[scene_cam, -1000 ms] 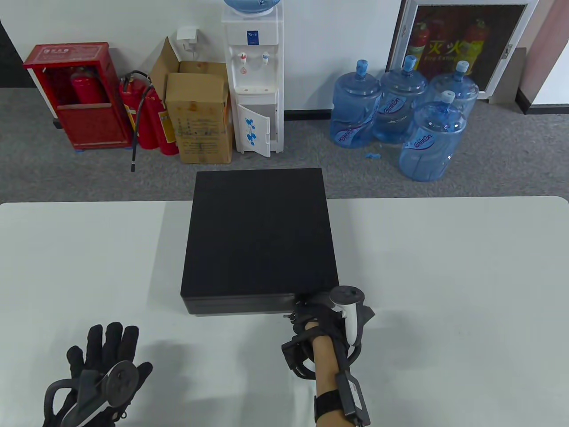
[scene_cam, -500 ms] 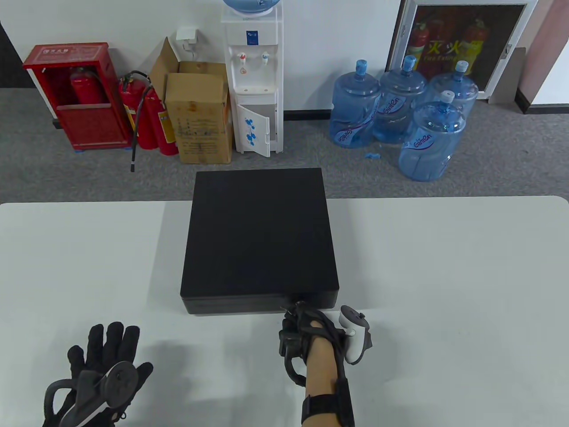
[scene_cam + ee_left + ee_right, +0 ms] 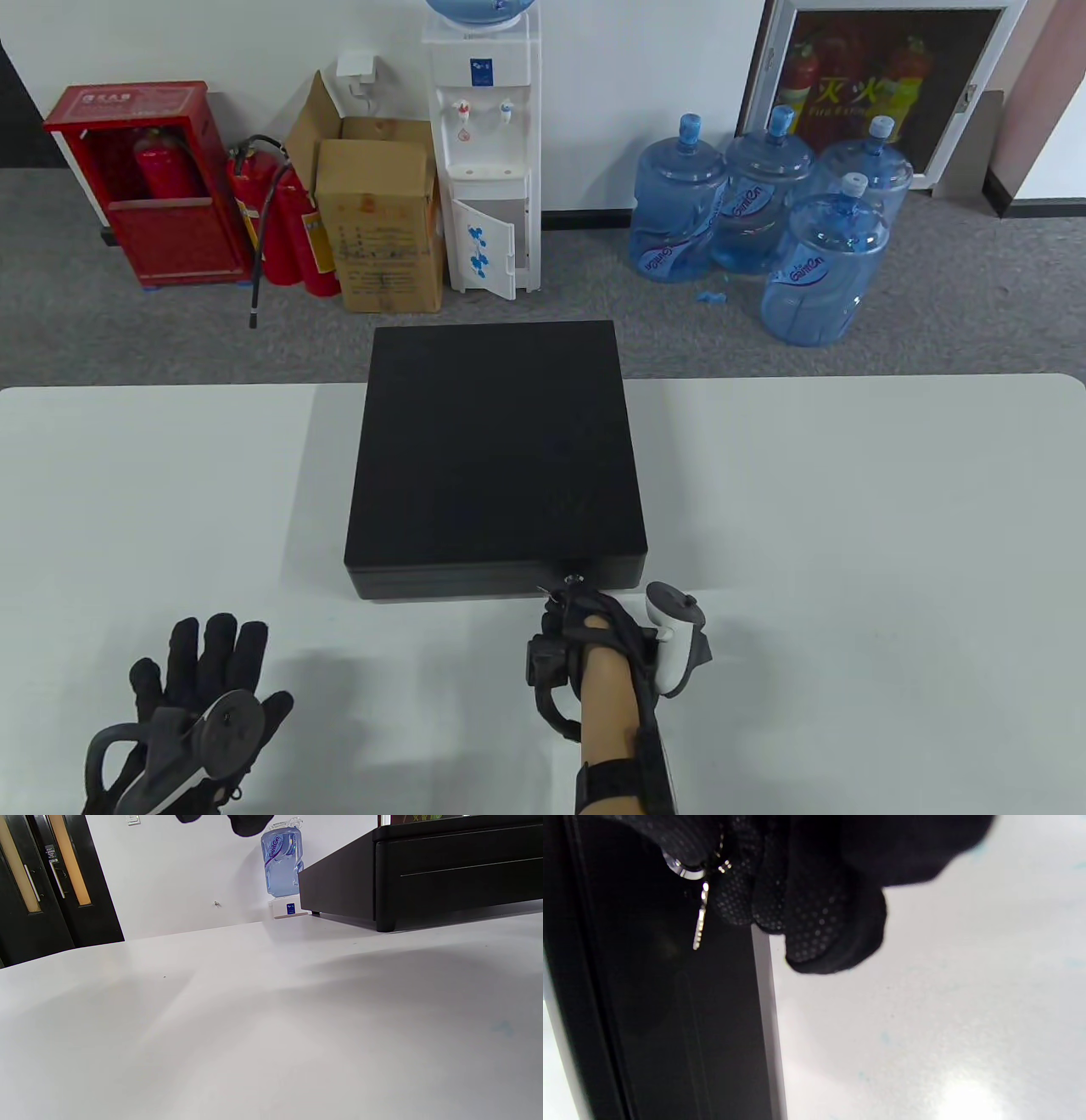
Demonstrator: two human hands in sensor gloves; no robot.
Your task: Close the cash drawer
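The right hand pinches a key at the closed cash drawer's front; the left hand rests released, fingers spread, near the worktop's near-left corner.

We see the black cash drawer filling the middle of the white table, its back edge reaching past the table's far edge, so nothing passes straight across the centre. To either side of it we have 2 broad stretches of bare tabletop. The near strip in front of the drawer's face is partly taken: the right hand sits right at the front face, at the keys hanging there, and the left hand lies flat, fingers spread, near the table's near-left edge, well apart from the drawer. Between the 2 hands we find a bare gap of table. In the left wrist view the drawer's corner stands as a wall ahead.
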